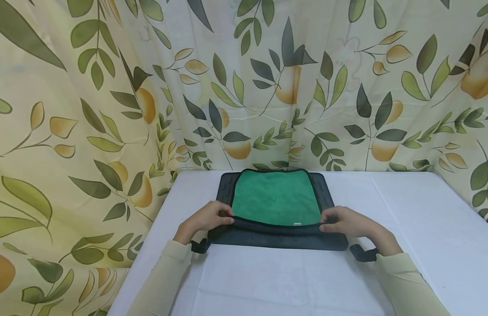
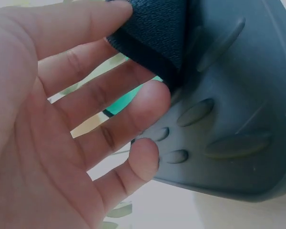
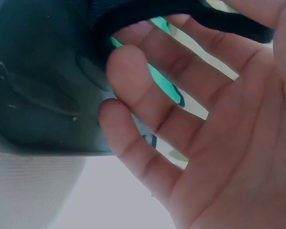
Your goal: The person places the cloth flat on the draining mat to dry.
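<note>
A green cloth (image 1: 275, 197) with black edging and a small white tag lies over a black plastic tray (image 1: 275, 242), its near edge raised. My left hand (image 1: 208, 216) pinches the cloth's near left corner between thumb and index finger. At the near right corner, my right hand (image 1: 348, 221) holds the edging in the same way. The left wrist view shows the cloth's dark, textured underside (image 2: 157, 28) by the thumb. In the right wrist view, the black edging (image 3: 152, 9) runs across the fingers. The other fingers of both hands spread loosely below the cloth.
Raised oval ridges (image 2: 238, 145) mark the tray's surface. Beneath it a white cloth (image 1: 275, 281) covers the table. A leaf-and-fruit patterned curtain (image 1: 267, 87) hangs behind the table and along the left side.
</note>
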Demonstrator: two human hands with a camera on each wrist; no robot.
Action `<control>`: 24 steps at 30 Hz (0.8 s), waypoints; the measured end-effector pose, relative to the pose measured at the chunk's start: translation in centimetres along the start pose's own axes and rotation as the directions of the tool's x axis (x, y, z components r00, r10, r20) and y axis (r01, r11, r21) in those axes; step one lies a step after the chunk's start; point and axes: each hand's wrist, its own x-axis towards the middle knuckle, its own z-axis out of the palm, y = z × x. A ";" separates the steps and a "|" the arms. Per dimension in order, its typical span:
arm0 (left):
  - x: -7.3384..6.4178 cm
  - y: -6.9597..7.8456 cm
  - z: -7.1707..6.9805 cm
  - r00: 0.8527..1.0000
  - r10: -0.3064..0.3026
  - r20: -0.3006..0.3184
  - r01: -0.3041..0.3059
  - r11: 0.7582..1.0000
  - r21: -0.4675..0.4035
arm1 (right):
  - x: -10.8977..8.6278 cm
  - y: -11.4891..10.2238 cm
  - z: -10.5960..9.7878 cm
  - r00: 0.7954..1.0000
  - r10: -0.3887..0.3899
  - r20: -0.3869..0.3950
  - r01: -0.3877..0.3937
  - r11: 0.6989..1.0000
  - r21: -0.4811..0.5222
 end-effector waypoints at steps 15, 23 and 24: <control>0.6 -0.4 0.8 0.998 0.024 -0.063 -0.025 1.000 -0.008 | 0.1 0.5 -0.2 0.998 -0.025 0.057 0.015 0.985 0.170; 1.3 -0.3 2.1 0.982 0.031 -0.187 -0.014 0.996 0.093 | 0.6 1.3 0.4 0.997 0.015 -0.072 -0.007 0.995 0.101; 1.3 -0.3 2.2 0.982 0.029 -0.189 -0.008 0.994 0.112 | 0.7 1.3 0.5 0.997 0.024 -0.079 -0.018 0.997 0.076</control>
